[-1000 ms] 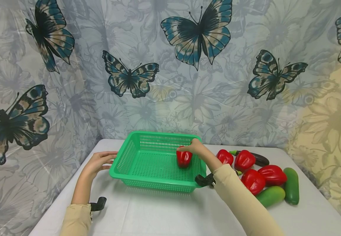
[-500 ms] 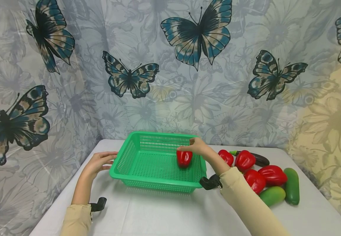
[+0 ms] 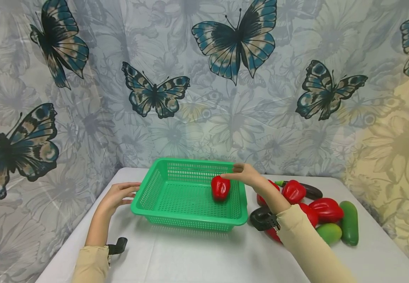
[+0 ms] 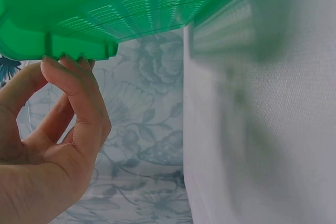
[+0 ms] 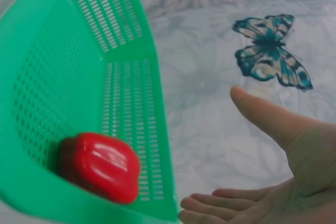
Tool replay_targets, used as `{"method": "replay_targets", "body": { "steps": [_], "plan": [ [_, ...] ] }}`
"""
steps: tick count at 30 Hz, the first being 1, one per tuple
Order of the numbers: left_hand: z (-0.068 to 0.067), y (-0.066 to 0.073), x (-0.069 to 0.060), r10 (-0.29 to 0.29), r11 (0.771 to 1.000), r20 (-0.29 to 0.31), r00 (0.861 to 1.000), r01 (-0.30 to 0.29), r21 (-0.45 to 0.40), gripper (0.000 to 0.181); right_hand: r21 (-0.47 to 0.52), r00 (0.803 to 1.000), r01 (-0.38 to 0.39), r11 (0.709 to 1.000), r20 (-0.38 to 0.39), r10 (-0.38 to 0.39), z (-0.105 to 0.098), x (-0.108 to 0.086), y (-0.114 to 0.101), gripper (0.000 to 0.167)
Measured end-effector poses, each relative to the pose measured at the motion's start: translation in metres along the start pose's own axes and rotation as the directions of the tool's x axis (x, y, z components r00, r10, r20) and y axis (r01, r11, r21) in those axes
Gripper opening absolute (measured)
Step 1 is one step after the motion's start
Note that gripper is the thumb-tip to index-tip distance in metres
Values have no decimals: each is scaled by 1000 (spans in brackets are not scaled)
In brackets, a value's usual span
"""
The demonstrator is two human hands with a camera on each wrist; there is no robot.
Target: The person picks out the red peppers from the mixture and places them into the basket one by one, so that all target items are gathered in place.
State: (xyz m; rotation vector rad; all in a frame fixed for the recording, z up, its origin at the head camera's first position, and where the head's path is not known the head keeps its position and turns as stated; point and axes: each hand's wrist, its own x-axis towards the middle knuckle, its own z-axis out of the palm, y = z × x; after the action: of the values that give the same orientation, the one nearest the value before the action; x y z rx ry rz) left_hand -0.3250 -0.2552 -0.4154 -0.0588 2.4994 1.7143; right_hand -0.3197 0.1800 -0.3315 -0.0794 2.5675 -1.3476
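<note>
The green basket stands on the white table, one red pepper lying at the right end inside it. At its left rim is my left hand; in the left wrist view the bent fingertips of this hand touch the basket's rim. Over the basket's back right corner, my right hand holds nothing, its thumb close above the pepper in the head view. The right wrist view shows that hand with thumb spread and fingers extended, beyond the basket wall from the pepper.
Right of the basket lie several red peppers, some partly behind my right arm. Among them are a dark eggplant, a green cucumber and a green mango-like fruit. A butterfly-patterned cloth hangs behind the table.
My right hand has lifted off the pepper and moved right, its fingers spreading apart. The pepper stays in the basket. My left hand and the basket have hardly moved.
</note>
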Motion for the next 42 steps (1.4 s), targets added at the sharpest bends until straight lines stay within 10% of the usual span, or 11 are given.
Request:
{"method": "replay_targets", "body": {
  "steps": [42],
  "plan": [
    [-2, 1, -3, 15, 1000, 29, 999, -15, -14, 55, -109, 984, -169, 980, -75, 161, -100, -58, 70, 107]
  ]
}}
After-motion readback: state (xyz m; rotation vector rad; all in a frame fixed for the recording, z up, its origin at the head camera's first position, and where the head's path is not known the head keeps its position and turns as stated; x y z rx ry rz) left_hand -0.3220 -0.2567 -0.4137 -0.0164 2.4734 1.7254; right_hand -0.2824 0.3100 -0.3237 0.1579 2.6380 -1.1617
